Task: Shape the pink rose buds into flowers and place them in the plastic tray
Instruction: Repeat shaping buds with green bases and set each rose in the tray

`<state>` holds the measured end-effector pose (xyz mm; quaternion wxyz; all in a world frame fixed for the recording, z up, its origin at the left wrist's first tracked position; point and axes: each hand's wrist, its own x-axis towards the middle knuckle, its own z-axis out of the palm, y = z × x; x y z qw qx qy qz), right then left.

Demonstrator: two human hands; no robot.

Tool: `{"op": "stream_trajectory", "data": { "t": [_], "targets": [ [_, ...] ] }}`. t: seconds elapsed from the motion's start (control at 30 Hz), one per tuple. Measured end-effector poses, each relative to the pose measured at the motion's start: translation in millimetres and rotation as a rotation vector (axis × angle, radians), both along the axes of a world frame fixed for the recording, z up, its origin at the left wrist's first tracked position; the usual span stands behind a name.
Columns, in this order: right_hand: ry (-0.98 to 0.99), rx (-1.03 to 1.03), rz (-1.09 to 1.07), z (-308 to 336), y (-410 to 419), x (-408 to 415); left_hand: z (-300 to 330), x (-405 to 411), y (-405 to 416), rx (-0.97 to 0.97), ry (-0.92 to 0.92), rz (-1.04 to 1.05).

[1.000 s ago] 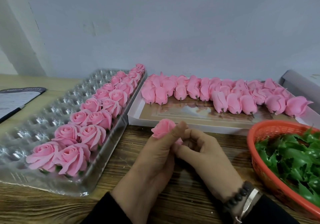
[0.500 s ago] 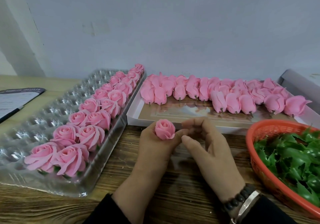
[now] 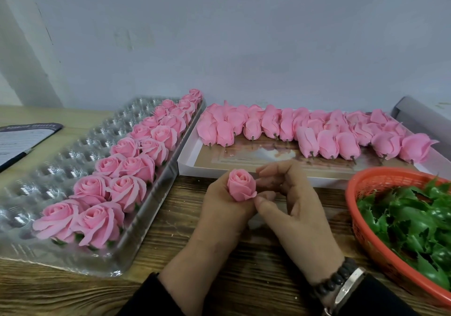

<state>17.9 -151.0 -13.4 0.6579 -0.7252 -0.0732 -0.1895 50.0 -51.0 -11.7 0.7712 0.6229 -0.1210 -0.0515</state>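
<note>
Centre frame, the left hand grips a pink rose bud upright from below, while the right hand pinches an outer petal at its lower right edge. At left, the plastic tray holds two rows of opened roses. Unshaped buds line the white box behind; the orange basket of green leaves sits lower right on the bench.

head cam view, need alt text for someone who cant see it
A person's left hand holds a pink rose bud upright over a wooden table while the right hand pinches an outer petal. To the left, a clear plastic tray holds two rows of shaped roses; unshaped buds and an orange basket of green leaves lie beyond and right.
</note>
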Motion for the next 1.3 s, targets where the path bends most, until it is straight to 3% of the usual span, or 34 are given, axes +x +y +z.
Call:
{"op": "stream_trajectory", "data": {
  "t": [0.17,0.53,0.73,0.83,1.13,1.3],
  "targets": [
    [-0.051,-0.096,0.011,3,2,0,1,0,1,-0.001,0.002,-0.021],
    [-0.035,0.044,-0.038,1,2,2,-5,-3,2,0.032,0.019,-0.107],
    [0.009,0.042,-0.114,-4,-2,5,-5,3,3,-0.216,0.239,0.021],
    [0.108,0.089,0.002,-5,6,5,-1,2,2,-0.344,0.272,0.020],
    [0.249,0.100,0.169,-8,4,6,-1,0,1,-0.389,0.336,-0.097],
    [0.387,0.412,0.355,-10,-2,9,0,3,5,-0.372,0.413,-0.134]
  ]
}}
